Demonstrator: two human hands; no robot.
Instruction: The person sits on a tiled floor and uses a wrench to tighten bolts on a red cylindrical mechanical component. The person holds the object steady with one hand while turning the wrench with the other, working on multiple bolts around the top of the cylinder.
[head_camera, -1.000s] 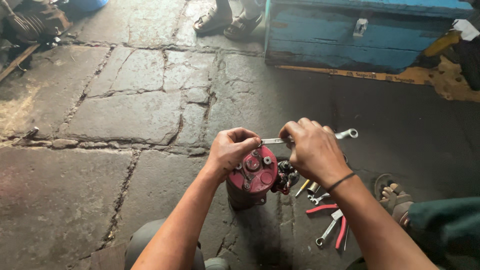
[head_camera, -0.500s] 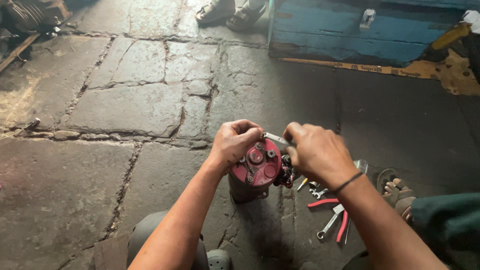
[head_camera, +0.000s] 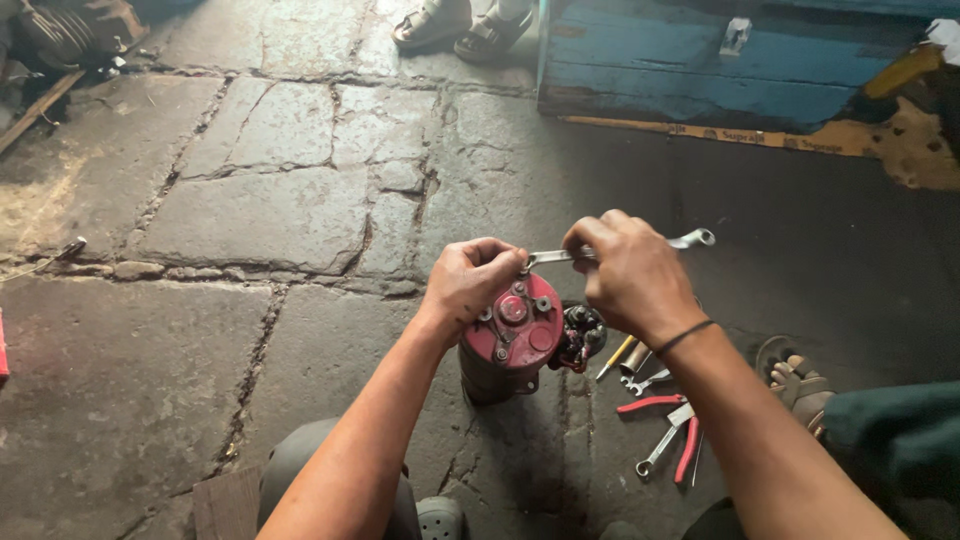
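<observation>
Here the left hand (head_camera: 472, 277) curls closed over the top edge of a red-capped cylindrical motor part (head_camera: 508, 340) standing on the stone floor (head_camera: 250, 210). The right hand (head_camera: 630, 272) is clenched around a silver spanner (head_camera: 690, 240) held across the cap. Red-handled pliers (head_camera: 668, 430) lie nearby; farther off stands a blue box (head_camera: 720, 65).

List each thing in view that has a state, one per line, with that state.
left hand: gripping the top edge of the red-capped cylinder
right hand: closed around the spanner
spanner: held level, one end at the cylinder's top edge
red-capped cylinder: upright on the stone floor
red-handled pliers: lying on the floor, untouched
blue box: lid shut
</observation>
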